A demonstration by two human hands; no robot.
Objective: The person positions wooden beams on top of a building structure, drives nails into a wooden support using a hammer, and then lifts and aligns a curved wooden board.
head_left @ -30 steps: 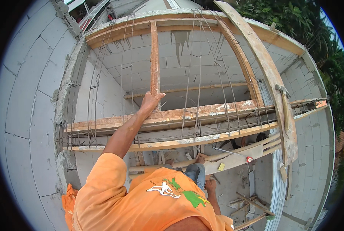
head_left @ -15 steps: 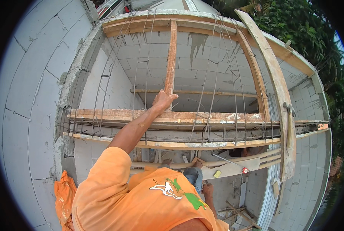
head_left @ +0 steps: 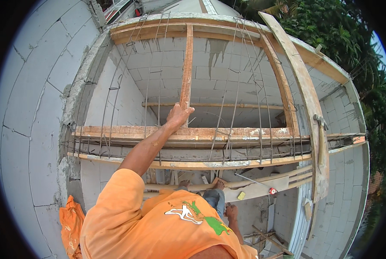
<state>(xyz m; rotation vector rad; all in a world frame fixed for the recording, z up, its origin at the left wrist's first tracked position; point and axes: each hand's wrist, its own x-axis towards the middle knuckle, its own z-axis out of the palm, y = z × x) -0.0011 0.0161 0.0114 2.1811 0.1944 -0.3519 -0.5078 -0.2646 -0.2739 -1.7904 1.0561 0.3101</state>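
My left hand (head_left: pixel 180 114) grips the lower end of a narrow wooden board (head_left: pixel 187 69) where it meets a long horizontal timber beam (head_left: pixel 145 131). Thin steel rebar (head_left: pixel 260 125) with ties spans the opening around it. My right hand (head_left: pixel 231 211) is low beside my jeans-clad leg, its fingers curled; what it holds, if anything, is hidden. My bare feet (head_left: pixel 218 184) show on bamboo poles below the beam. A red-and-white tape measure (head_left: pixel 272 190) and a small yellow object (head_left: pixel 241 195) lie on a pale board (head_left: pixel 257 184). A hammer (head_left: pixel 321 137) rests on a long plank (head_left: pixel 305 95).
Block walls (head_left: pixel 29 129) enclose the space, with rough concrete edging (head_left: pixel 71 125). An orange cloth (head_left: pixel 70 224) hangs at lower left. Loose wood scraps (head_left: pixel 270 241) lie on the floor below. Trees (head_left: pixel 326 34) stand beyond the top right wall.
The view has shifted, so the frame and beam sit a little right of where they were a second ago. My left hand keeps its grip on the board.
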